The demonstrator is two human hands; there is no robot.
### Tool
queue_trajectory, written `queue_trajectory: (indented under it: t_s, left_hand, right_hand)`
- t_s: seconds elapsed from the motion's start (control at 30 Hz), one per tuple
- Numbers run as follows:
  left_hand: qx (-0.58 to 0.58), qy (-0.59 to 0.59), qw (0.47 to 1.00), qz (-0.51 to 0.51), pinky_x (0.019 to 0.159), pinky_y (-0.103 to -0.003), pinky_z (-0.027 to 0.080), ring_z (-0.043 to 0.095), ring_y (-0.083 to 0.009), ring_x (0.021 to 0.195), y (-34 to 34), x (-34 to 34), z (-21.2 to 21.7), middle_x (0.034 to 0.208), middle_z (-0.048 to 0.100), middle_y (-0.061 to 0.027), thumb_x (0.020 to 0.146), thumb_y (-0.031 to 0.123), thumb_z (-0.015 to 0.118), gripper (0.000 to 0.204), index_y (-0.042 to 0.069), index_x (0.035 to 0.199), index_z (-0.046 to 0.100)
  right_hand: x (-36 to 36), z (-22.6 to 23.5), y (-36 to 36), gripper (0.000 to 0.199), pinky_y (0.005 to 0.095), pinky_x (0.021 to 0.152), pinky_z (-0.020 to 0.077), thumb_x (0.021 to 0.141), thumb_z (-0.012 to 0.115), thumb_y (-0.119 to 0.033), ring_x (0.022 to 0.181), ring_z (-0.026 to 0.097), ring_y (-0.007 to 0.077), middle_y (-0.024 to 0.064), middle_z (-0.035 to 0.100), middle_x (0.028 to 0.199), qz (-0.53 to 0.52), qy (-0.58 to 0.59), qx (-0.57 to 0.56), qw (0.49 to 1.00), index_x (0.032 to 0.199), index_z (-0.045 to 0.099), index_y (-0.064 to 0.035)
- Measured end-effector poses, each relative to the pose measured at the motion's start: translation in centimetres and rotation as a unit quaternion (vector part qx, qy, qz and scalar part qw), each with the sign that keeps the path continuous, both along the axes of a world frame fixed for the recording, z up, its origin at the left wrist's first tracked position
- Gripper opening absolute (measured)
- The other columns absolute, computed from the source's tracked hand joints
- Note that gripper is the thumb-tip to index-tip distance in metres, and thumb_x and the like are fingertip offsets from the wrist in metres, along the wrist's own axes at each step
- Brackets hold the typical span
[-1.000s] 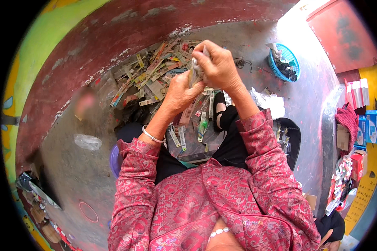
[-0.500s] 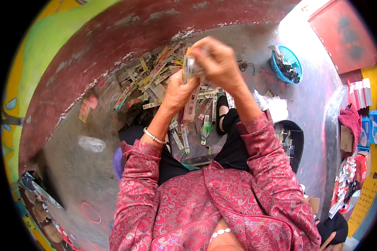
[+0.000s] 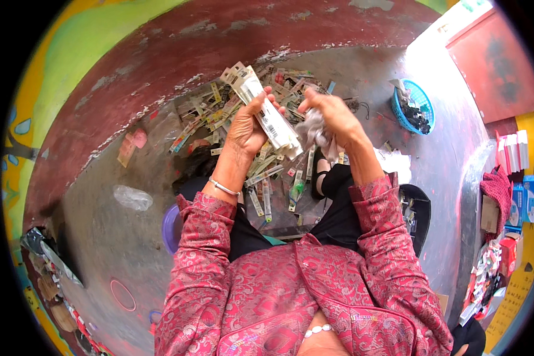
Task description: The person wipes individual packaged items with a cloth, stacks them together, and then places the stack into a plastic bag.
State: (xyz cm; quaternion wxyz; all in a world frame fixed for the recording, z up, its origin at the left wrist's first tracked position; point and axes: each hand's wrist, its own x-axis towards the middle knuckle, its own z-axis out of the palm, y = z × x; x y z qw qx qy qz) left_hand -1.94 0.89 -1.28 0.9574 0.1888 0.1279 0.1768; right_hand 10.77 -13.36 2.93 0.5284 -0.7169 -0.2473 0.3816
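Note:
My left hand [image 3: 246,127] is closed around a bundle of long, flat, pale printed packets [image 3: 266,113]. The bundle slants from upper left to lower right, its top ends slightly fanned and a barcode on its face. To the right of the bundle, and apart from it, is my right hand [image 3: 338,118]. Its curled fingers hold a crumpled grey-white cloth [image 3: 315,132], smeared by motion. Beneath both hands, a loose heap of similar long packets [image 3: 202,118] in mixed colours covers the floor, some of it hidden by my arms.
At the upper right stands a blue plastic basket [image 3: 428,98] with dark items in it. A black tub [image 3: 422,222] sits by my right leg, a purple plastic item [image 3: 171,230] by my left. A clear plastic bag [image 3: 132,197] lies on the floor at left.
The bundle has turned from upright and edge-on to slanting with its broad face showing. My right hand has moved off it, down and to the right, with the cloth.

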Motion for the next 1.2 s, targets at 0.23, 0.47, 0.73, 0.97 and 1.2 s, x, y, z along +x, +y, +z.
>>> queue_trajectory:
  t_s: [0.23, 0.47, 0.73, 0.97, 1.2]
  left_hand:
    - [-0.106, -0.088, 0.986, 0.092, 0.096, -0.040, 0.043, 0.055, -0.0256, 0.100, 1.9, -0.5, 1.1, 0.101, 0.059, -0.0145, 0.065, -0.006, 0.056, 0.044, -0.003, 0.109, 0.052]
    - [-0.095, -0.115, 0.980, 0.129, 0.089, -0.038, 0.046, 0.057, -0.0218, 0.086, 1.5, 0.4, 1.8, 0.088, 0.057, -0.0091, 0.067, -0.006, 0.057, 0.042, 0.003, 0.107, 0.051]
    - [-0.054, -0.072, 0.985, 0.145, 0.086, -0.036, 0.046, 0.056, -0.0204, 0.081, 0.0, 0.8, 1.9, 0.081, 0.055, -0.0063, 0.064, -0.007, 0.058, 0.033, 0.008, 0.092, 0.051]
    - [0.009, -0.086, 0.989, 0.123, 0.085, -0.038, 0.044, 0.054, -0.0239, 0.081, -1.8, 1.5, 2.1, 0.082, 0.053, -0.0083, 0.063, 0.000, 0.060, 0.032, 0.007, 0.093, 0.051]
    - [0.010, -0.097, 0.995, 0.037, 0.079, -0.035, 0.048, 0.052, -0.0161, 0.078, -0.6, 0.4, 1.8, 0.081, 0.052, -0.0044, 0.078, 0.021, 0.067, 0.044, 0.003, 0.114, 0.049]
  right_hand:
    - [0.9, -0.3, -1.1, 0.029, 0.0256, 0.051, 0.0450, 0.088, 0.054, -0.029, 0.056, 0.053, 0.0104, 0.0032, 0.056, 0.067, -0.217, 0.071, 0.161, 0.960, 0.076, 0.059, -0.0035]
    - [-2.5, -1.1, 1.4, 0.023, 0.0267, 0.068, 0.0413, 0.089, 0.050, -0.020, 0.070, 0.050, 0.0118, 0.0039, 0.056, 0.076, -0.379, 0.045, 0.263, 0.886, 0.078, 0.059, -0.0021]
    - [-2.3, -1.4, 3.2, 0.023, 0.0263, 0.068, 0.0396, 0.090, 0.046, -0.019, 0.071, 0.048, 0.0110, 0.0029, 0.053, 0.073, -0.389, 0.140, 0.311, 0.856, 0.078, 0.055, -0.0022]
    - [-3.6, -1.7, 4.6, 0.022, 0.0247, 0.072, 0.0382, 0.090, 0.048, -0.018, 0.073, 0.048, 0.0100, 0.0018, 0.056, 0.077, -0.362, -0.013, 0.296, 0.884, 0.079, 0.058, -0.0014]
    - [-3.1, 0.6, 2.1, 0.013, 0.0228, 0.063, 0.0425, 0.087, 0.052, -0.012, 0.067, 0.050, 0.0063, 0.0004, 0.055, 0.074, -0.296, -0.093, 0.335, 0.890, 0.080, 0.055, -0.0016]
